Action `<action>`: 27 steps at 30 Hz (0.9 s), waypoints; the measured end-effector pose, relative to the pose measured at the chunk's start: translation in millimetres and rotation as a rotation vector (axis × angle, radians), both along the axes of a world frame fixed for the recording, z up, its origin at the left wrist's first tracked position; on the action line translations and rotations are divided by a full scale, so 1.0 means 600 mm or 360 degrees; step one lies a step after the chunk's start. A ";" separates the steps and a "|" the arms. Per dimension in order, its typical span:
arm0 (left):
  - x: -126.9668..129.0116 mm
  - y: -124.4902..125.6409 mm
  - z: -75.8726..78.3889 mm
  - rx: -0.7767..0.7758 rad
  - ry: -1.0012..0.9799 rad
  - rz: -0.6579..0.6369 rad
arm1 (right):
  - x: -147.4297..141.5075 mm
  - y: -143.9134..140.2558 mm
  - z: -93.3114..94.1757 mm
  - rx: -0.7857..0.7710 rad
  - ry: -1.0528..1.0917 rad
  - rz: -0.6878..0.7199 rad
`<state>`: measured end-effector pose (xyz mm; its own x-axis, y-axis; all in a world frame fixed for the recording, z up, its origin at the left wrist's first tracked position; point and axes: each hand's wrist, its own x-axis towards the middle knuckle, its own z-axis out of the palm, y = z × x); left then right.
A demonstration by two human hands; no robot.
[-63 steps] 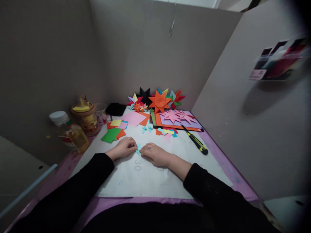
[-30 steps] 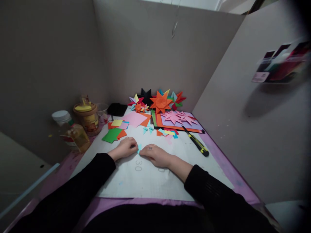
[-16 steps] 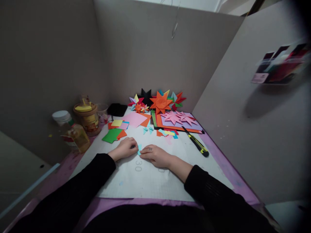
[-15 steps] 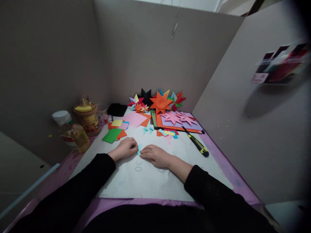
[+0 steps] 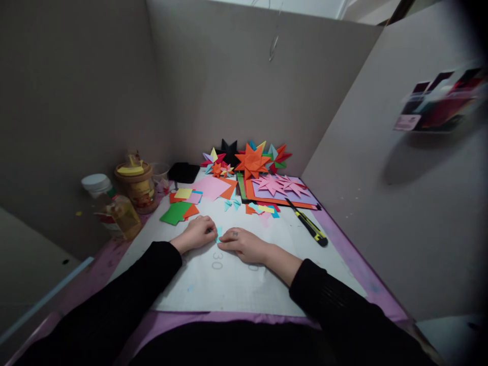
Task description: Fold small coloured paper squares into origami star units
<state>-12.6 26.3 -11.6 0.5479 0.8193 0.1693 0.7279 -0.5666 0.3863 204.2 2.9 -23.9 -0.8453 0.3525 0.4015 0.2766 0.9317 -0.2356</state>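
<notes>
A small light-blue piece of paper (image 5: 219,233) lies on the white mat (image 5: 259,290) between my two hands. My left hand (image 5: 199,233) has its fingers curled and pinches the paper's left side. From the right, my right hand (image 5: 244,244) presses its fingertips onto the paper's edge, fingers held together. Most of the paper is hidden by the fingers. Just beyond the hands sit two small folded light-blue paper pieces (image 5: 232,204).
A utility knife (image 5: 308,223) lies at the right. Coloured paper squares (image 5: 176,213) are at the left, near a bottle (image 5: 126,216) and a brown jar (image 5: 137,185). Folded paper stars (image 5: 252,160) stand against the back wall; pink stars (image 5: 270,184) lie on stacked sheets.
My right hand's fingertips have shifted very slightly left over the light-blue paper. The left hand stays nearly still, and everything else looks the same.
</notes>
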 end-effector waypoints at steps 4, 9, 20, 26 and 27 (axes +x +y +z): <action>0.003 -0.003 0.004 -0.0020 0.0032 0.0034 | -0.001 0.000 0.001 0.0012 0.0025 0.0004; 0.008 -0.005 0.007 -0.0033 0.0066 0.0094 | 0.000 0.000 -0.002 -0.0006 0.0072 0.0008; 0.012 -0.005 0.003 -0.0015 0.0066 0.0163 | 0.001 -0.001 -0.002 -0.0040 0.0087 0.0007; 0.011 -0.004 0.001 -0.0045 0.0026 0.0189 | 0.001 -0.003 0.001 0.0037 0.0000 0.0016; 0.011 -0.004 0.001 -0.0050 0.0017 0.0217 | 0.000 -0.003 0.002 0.0054 -0.0015 0.0017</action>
